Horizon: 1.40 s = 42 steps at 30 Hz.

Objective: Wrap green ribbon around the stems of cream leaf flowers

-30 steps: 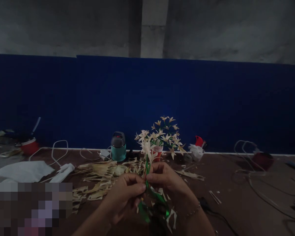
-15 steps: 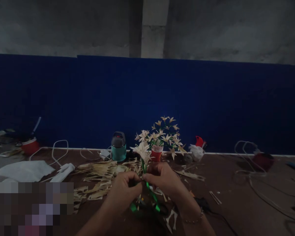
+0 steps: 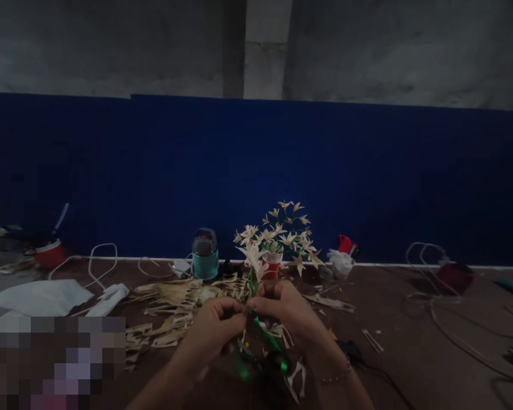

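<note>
A pale flower [image 3: 253, 259] on a green stem stands upright between my hands. My left hand [image 3: 223, 323] is closed in a pinch at the lower stem, its fingertips close to those of the other hand. With thumb and fingers pinched, my right hand [image 3: 277, 304] grips the stem just below the petals. Shiny green tape [image 3: 271, 340] hangs beneath the fingers toward dark scissors [image 3: 277, 362] on the table. Behind the held flower, a red cup [image 3: 272, 263] bears many pale flowers [image 3: 288, 239]. The exact contact at the fingertips is partly hidden.
Dried husk pieces [image 3: 171, 296] spread over the brown table [image 3: 393, 353]. Behind them stands a teal jar [image 3: 205, 263]. White cloth [image 3: 38, 296] and a red pot [image 3: 50, 254] lie left; cables [image 3: 444, 336] and a wrapped red item [image 3: 342, 262] are right.
The held flower has turned and tilted slightly, and the green tape ends have shifted right. Both hands stay pinched close together. The view has moved a little.
</note>
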Available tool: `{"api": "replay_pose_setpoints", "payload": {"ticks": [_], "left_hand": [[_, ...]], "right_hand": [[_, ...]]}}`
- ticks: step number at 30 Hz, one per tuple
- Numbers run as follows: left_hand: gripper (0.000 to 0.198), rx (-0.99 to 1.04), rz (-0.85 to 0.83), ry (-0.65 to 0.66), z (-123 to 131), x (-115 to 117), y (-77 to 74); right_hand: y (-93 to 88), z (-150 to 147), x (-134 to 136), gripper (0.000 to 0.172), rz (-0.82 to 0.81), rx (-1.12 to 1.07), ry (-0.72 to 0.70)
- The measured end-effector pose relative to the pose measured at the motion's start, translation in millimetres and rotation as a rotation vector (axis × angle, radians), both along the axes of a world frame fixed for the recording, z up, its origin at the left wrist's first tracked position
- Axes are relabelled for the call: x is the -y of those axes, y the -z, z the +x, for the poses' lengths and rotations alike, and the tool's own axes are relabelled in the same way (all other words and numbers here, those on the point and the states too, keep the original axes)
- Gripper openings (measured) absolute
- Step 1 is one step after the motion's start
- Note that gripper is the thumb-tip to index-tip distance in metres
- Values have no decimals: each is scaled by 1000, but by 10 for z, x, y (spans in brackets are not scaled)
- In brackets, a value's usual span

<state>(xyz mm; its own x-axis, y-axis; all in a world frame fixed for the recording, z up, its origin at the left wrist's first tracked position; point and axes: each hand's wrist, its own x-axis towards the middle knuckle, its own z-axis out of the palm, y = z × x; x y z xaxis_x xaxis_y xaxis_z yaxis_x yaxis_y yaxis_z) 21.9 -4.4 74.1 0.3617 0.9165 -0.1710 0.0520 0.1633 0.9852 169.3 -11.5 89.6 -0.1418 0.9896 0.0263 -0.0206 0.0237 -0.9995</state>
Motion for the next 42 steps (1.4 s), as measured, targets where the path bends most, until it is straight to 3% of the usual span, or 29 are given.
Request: {"api": "replay_pose_setpoints", "payload": {"ticks": [4, 9, 13, 21, 29, 37, 42], "left_hand": [[19, -25, 2, -7, 1, 3, 6], [17, -57, 247, -74, 32, 33, 56], [16, -29, 363, -84, 48, 122, 23], [15, -65, 299, -56, 26, 68, 12], [14, -49, 219, -21, -11, 32, -4], [14, -99, 260, -5, -11, -121, 140], [15, 49, 29, -16, 11, -70, 64]], "right_hand": [[11, -16, 10, 25, -21, -52, -6], [15, -14, -6, 21, -7, 48, 80], [28, 9, -27, 23, -7, 43, 31], [2, -11, -23, 20, 12, 143, 76], [-36, 3, 33, 19, 47, 158, 22], [-15, -75, 45, 10, 158, 452, 251], [-42, -38, 20, 20, 31, 208, 90]]}}
